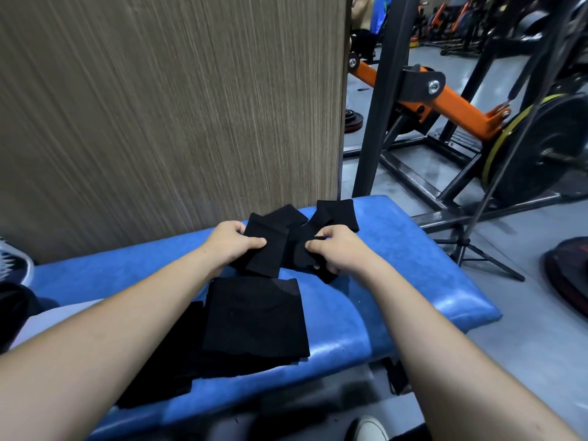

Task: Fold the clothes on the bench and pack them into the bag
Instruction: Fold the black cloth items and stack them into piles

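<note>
A blue padded bench (397,268) runs across the view. On its far part lie several small black cloth pieces (337,214), partly overlapping. My left hand (230,241) grips one folded black piece (264,253) at its left edge. My right hand (334,249) pinches another black piece (300,254) right beside it. Nearer to me a larger folded black garment (254,316) lies flat on the bench, with more black fabric (165,370) under my left forearm. No bag can be made out for certain.
A brown textured wall panel (171,106) stands just behind the bench. To the right are an orange and black weight machine (445,97), a plate (541,148) and a thin stand (471,249) on the grey floor. A shoe (369,429) shows below the bench.
</note>
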